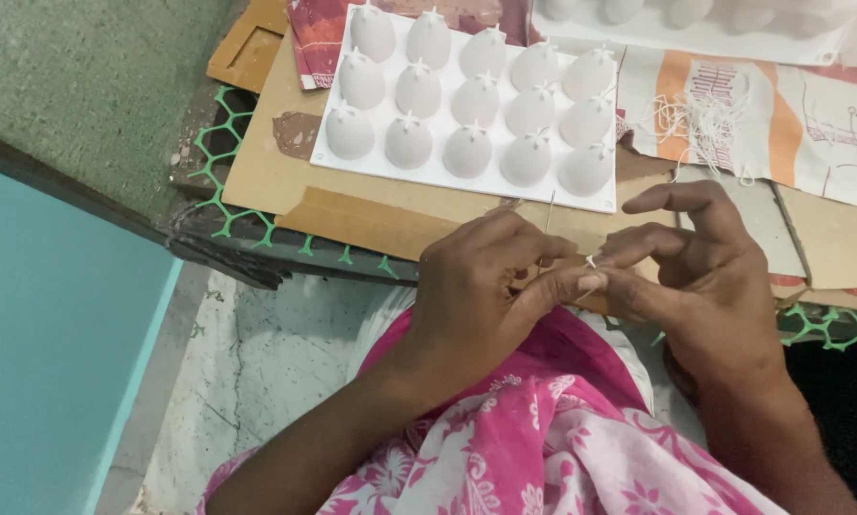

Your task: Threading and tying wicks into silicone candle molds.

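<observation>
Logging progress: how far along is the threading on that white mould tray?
Looks done: every dome in the near white tray shows a white thread tuft on top. In hand: left hand and right hand pinch a needle and a bit of white thread. Left: loose thread pile; the second tray is too blurred to judge.

A turquoise wall (47,334) is seen at left. Rough grey-green plaster (75,86) lies above it. Pale, cracked concrete floor (257,372) is noted below the counter (285,181), which is covered in brown cardboard.

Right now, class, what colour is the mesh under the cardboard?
Green, as the head view shows: the mesh pokes out beneath the cardboard.
</observation>
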